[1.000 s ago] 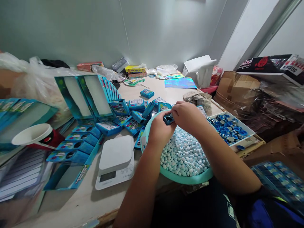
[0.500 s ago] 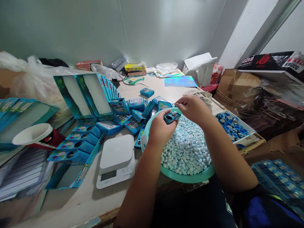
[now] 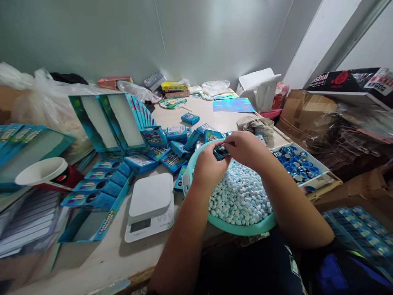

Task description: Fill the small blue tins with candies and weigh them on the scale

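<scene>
Candy tin (image 3: 221, 153), small and teal, is pinched by the fingers (image 3: 229, 143) of the right hand (image 3: 247, 149), their tips closing narrowly on its upper edge. The left hand (image 3: 211, 170) grips it from below and the side, so both hands meet at the tin. It is held in the air over the far-left part of a round turquoise basin (image 3: 242, 229), close to the rim. That basin is heaped with small pale-blue and white candies (image 3: 239, 196). Just beyond its left side, blue candy cartons (image 3: 173, 135) lie scattered, and open blue display boxes (image 3: 123, 123) stand behind them. A white digital kitchen scale (image 3: 150, 205) sits on the bench (image 3: 95, 266) near the left forearm. To the right of the basin, a white tray (image 3: 307, 185) holds round blue-and-silver lids (image 3: 296, 164), and a crumpled cloth (image 3: 256, 129) lies beyond the right hand. Farther left, a red-and-white paper cup (image 3: 43, 174) lies on its side.
</scene>
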A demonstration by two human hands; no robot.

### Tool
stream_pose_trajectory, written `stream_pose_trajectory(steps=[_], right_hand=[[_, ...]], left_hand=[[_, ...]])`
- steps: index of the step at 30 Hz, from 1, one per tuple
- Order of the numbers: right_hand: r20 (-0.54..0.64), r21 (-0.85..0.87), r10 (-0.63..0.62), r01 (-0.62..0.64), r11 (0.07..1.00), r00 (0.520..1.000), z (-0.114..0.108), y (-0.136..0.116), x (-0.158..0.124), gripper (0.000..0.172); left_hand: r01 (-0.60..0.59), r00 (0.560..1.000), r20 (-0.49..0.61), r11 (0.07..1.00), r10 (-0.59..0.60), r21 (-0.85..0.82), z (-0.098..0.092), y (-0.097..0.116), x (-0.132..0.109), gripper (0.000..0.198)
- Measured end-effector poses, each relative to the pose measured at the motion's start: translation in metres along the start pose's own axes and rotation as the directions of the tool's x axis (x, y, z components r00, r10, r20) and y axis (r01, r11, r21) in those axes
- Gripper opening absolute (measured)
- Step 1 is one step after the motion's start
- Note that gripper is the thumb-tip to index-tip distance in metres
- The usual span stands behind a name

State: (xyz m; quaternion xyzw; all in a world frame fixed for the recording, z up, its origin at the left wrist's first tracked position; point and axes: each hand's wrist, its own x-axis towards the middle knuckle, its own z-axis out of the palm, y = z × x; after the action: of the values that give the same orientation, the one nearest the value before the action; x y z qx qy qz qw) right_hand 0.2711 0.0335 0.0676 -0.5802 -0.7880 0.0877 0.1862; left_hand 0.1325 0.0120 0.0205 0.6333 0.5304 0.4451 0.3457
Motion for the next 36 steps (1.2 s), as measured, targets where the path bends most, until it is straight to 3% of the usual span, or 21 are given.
stream_pose_trajectory(steps=[4, 7, 10, 12, 14, 16, 18, 20, 24, 26, 29, 36], right_hand=[[-0.025, 0.102, 0.041, -0.038, 0.994, 0.999, 0.0, 0.0, 0.001, 0.039], [-0.034, 0.353, 0.042, -0.028, 0.935, 0.999, 0.003, 0.005, 0.004, 0.041], [0.041, 0.725, 0.036, -0.055, 0.687, 0.998, 0.006, 0.01, 0.007, 0.042], [0.087, 0.855, 0.039, -0.094, 0.509, 0.995, 0.006, 0.012, 0.008, 0.042], [0.092, 0.903, 0.051, -0.105, 0.416, 0.994, 0.005, 0.012, 0.008, 0.038], [0.076, 0.913, 0.061, -0.094, 0.396, 0.995, 0.004, 0.011, 0.008, 0.03], [0.053, 0.901, 0.072, -0.079, 0.427, 0.996, 0.004, 0.012, 0.009, 0.024], [0.005, 0.855, 0.097, -0.055, 0.515, 0.995, 0.006, 0.014, 0.011, 0.023], [-0.155, 0.546, 0.109, -0.007, 0.838, 0.982, 0.01, 0.024, 0.015, 0.026], [-0.133, 0.357, 0.1, -0.047, 0.933, 0.986, 0.012, 0.029, 0.016, 0.029], [-0.038, 0.228, 0.097, -0.086, 0.97, 0.995, 0.015, 0.033, 0.016, 0.031], [-0.03, 0.308, 0.007, 0.003, 0.951, 1.0, 0.014, 0.023, 0.011, 0.015]], left_hand=[[0.014, 1.0, -0.003, 1.0, -0.014, 0.008, 0.0, -0.001, 0.0, 0.042], [0.004, 1.0, -0.008, 1.0, -0.004, 0.005, 0.0, -0.002, 0.0, 0.043], [0.0, 1.0, -0.009, 1.0, 0.0, 0.02, 0.0, -0.002, 0.001, 0.042], [0.009, 1.0, -0.013, 0.999, -0.009, 0.035, 0.0, -0.002, 0.001, 0.041], [0.017, 1.0, -0.016, 0.999, -0.017, 0.039, 0.0, -0.001, 0.001, 0.042], [0.017, 1.0, -0.009, 0.999, -0.016, 0.043, 0.0, -0.001, 0.001, 0.043], [0.016, 1.0, -0.003, 0.999, -0.016, 0.041, 0.0, -0.001, 0.001, 0.046], [0.02, 1.0, -0.01, 0.999, -0.019, 0.031, 0.0, -0.002, 0.001, 0.049], [0.018, 0.999, -0.036, 0.999, -0.016, 0.034, 0.002, -0.002, 0.001, 0.052], [0.018, 0.999, -0.043, 0.998, -0.016, 0.053, 0.002, -0.003, 0.0, 0.052], [0.016, 0.999, -0.045, 0.998, -0.014, 0.062, 0.002, -0.003, 0.0, 0.052], [0.022, 0.999, -0.047, 0.999, -0.02, 0.042, 0.001, -0.001, -0.001, 0.049]])
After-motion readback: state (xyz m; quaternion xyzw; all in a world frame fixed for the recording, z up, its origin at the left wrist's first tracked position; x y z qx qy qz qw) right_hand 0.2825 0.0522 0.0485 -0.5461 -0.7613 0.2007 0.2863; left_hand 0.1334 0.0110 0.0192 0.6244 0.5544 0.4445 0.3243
